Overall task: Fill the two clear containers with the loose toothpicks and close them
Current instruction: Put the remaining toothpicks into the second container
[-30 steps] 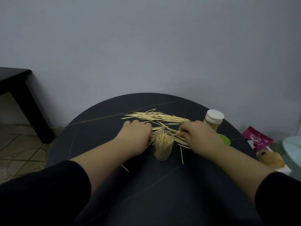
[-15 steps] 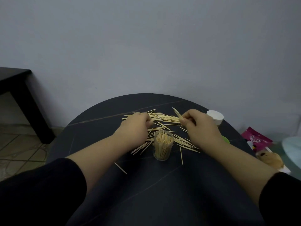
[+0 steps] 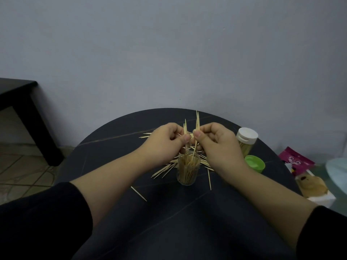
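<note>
A clear open container (image 3: pixel 188 169), packed with upright toothpicks, stands mid-table. Just above it my left hand (image 3: pixel 165 143) pinches a small bunch of toothpicks held upright. My right hand (image 3: pixel 216 145) pinches another small bunch, its lower tips reaching down to the container's mouth. Loose toothpicks (image 3: pixel 163 170) lie scattered on the black round table (image 3: pixel 116 152) around and behind the container, partly hidden by my hands. A second clear container (image 3: pixel 246 142) with a white lid on stands at the right. A green lid (image 3: pixel 255 163) lies in front of it.
A pink packet (image 3: pixel 294 160) and a white box with a brown toy (image 3: pixel 313 186) sit off the table's right edge. A dark side table (image 3: pixel 22 107) stands at the left by the wall. One stray toothpick (image 3: pixel 138 193) lies near my left forearm.
Both hands rose from the scattered pile and came together above the open container, each now holding its toothpicks upright. The right bunch has dipped to the container's mouth.
</note>
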